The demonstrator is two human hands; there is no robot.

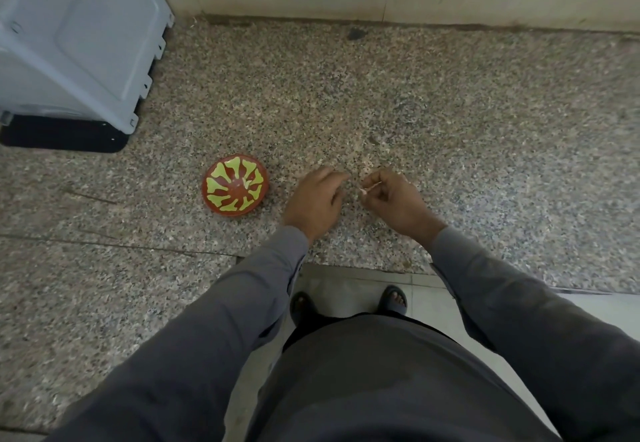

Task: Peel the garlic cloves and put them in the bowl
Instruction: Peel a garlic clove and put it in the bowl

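Garlic clove [364,191] sits as a small pale sliver pinched in the curled fingertips of the right hand [393,199], above the speckled granite counter [450,112] and a little right of centre. It is too small to say whether skin still clings to it, and its long axis cannot be told with confidence; it seems to poke out toward nine o'clock, toward the other hand.

Just beside it, the left hand [317,199] hovers palm down with its fingers loosely spread and gently bent, holding nothing that can be seen. Its fingertips point toward three o'clock and stop just short of the clove, so the two hands nearly meet over the stone without touching.

At nine o'clock from both hands rests the red bowl [235,185] with yellow-green markings, near the left hand and farther from the right. A pale fleck inside it may be a clove already dropped in, though that is uncertain.

Judging from this layout, peeling looks to be in progress: the left fingers are placed to pick at the clove from its nine o'clock end while the right keeps it steady. For the drop, the clove must travel toward nine o'clock, past the left hand, which is nearer the bowl.

A grey appliance [79,43] stands at ten o'clock, well apart.
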